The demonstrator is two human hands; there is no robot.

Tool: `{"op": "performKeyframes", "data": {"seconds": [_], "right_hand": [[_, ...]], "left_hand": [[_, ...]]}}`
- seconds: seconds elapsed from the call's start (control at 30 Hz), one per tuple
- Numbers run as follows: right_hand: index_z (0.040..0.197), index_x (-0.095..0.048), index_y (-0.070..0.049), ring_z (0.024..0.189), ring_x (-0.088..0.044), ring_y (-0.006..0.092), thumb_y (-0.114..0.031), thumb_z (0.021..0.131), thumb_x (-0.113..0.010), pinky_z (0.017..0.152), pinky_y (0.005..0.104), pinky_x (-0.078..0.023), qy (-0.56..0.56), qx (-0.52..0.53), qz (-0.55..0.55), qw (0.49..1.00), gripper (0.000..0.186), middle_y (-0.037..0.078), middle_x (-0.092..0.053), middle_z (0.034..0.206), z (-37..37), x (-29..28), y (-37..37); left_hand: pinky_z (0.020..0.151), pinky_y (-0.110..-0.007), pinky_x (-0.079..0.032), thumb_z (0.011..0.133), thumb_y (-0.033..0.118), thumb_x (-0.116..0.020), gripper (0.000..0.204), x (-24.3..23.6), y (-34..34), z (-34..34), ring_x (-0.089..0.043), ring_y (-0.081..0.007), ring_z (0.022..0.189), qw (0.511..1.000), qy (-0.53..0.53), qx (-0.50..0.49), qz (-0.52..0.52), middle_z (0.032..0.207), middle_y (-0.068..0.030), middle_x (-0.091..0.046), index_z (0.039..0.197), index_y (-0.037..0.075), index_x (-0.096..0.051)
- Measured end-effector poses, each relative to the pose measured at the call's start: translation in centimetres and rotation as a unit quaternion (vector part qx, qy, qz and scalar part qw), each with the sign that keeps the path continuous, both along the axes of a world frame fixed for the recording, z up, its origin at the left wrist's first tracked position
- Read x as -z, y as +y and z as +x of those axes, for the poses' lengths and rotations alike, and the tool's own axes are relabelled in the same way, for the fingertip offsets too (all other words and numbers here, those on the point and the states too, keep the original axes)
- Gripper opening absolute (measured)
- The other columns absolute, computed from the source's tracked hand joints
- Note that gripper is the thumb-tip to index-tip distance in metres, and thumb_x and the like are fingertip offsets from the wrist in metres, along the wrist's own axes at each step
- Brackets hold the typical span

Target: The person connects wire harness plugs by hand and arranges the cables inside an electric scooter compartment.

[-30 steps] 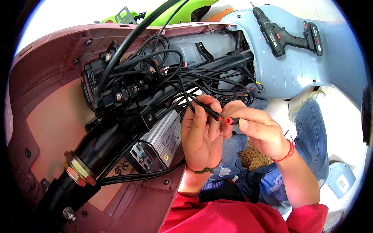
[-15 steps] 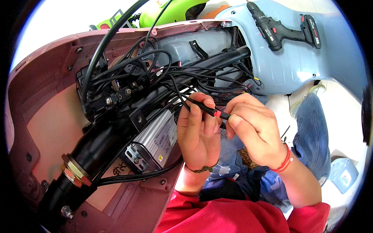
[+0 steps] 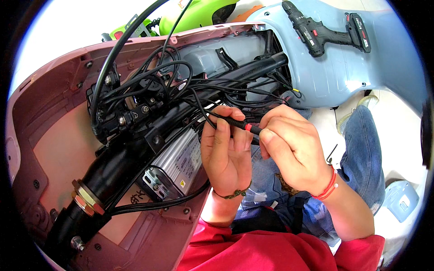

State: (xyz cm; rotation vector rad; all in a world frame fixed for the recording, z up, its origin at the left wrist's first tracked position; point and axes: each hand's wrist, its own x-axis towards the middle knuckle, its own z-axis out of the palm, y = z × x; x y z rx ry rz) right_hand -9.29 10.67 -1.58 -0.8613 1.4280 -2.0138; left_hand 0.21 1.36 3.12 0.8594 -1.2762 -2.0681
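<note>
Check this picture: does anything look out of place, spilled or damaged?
One mild oddity: the cordless drill lies loose on the curved light-blue panel, where it might slide. The black cables look jumbled. The black-and-red connectors between the left hand and right hand look aligned. I see no spill or damage.

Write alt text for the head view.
A person's left hand and right hand hold two black cable connectors end to end, red showing at the join, near tangled black wires and an open pink shell. A black drill lies on a blue panel.
</note>
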Motion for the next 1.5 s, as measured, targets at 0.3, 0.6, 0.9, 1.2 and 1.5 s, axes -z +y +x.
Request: {"op": "performKeyframes", "data": {"seconds": [0.3, 0.6, 0.9, 1.2, 1.5], "right_hand": [[0.066, -0.054, 0.001, 0.076, -0.054, 0.0255, -0.006, 0.09, -0.047, 0.066, 0.0344, -0.043, -0.04, -0.019, 0.015, 0.999, 0.025, 0.01, -0.055, 0.066, 0.2, 0.0, 0.2], [0.086, -0.06, -0.002, 0.069, -0.051, 0.0093, -0.03, 0.1, -0.044, 0.068, 0.0238, -0.04, -0.362, 0.102, 0.113, 0.919, 0.036, 0.002, -0.055, 0.071, -1.6, 0.6, -0.3], [0.099, -0.059, 0.002, 0.081, -0.057, 0.0147, -0.028, 0.101, -0.043, 0.079, 0.0264, -0.043, -0.441, 0.15, -0.057, 0.883, 0.033, 0.004, -0.055, 0.074, -4.8, 0.8, 1.1], [0.091, -0.055, -0.002, 0.071, -0.052, 0.0118, -0.03, 0.103, -0.042, 0.071, 0.0275, -0.049, -0.516, 0.106, -0.05, 0.849, 0.033, 0.003, -0.051, 0.072, -1.4, 0.8, -2.8], [0.096, -0.056, -0.006, 0.074, -0.047, 0.0111, -0.029, 0.102, -0.045, 0.063, 0.0232, -0.035, -0.57, 0.188, -0.05, 0.799, 0.026, -0.005, -0.036, 0.065, -5.5, 0.7, -1.2]], "left_hand": [[0.065, -0.024, -0.037, 0.102, 0.016, -0.043, 0.022, 0.0, -0.1, -0.3, -0.039, -0.0051, 0.065, 1.0, 0.003, 0.003, -0.002, 0.108, -0.0084, -0.058, 0.116, 0.002, -0.051], [0.062, -0.026, -0.034, 0.099, 0.023, -0.045, 0.019, 0.5, 0.3, 0.9, -0.041, -0.0114, 0.061, 0.998, -0.015, -0.041, 0.051, 0.084, -0.0042, -0.052, 0.099, 0.005, -0.051], [0.062, -0.028, -0.034, 0.102, 0.025, -0.039, 0.023, 1.1, 0.2, 1.9, -0.04, -0.0103, 0.059, 0.998, -0.041, -0.036, 0.025, 0.078, -0.0029, -0.052, 0.096, 0.007, -0.051], [0.062, -0.028, -0.034, 0.102, 0.027, -0.038, 0.023, 2.3, 0.5, 0.6, -0.041, -0.0117, 0.06, 0.999, -0.031, -0.015, -0.01, 0.08, -0.0042, -0.053, 0.097, 0.008, -0.05], [0.073, -0.035, -0.045, 0.1, 0.026, -0.04, 0.022, 3.4, 0.3, -0.6, -0.05, -0.0213, 0.101, 0.989, -0.099, -0.053, -0.099, 0.123, -0.0145, -0.048, 0.1, 0.007, -0.051]]}}
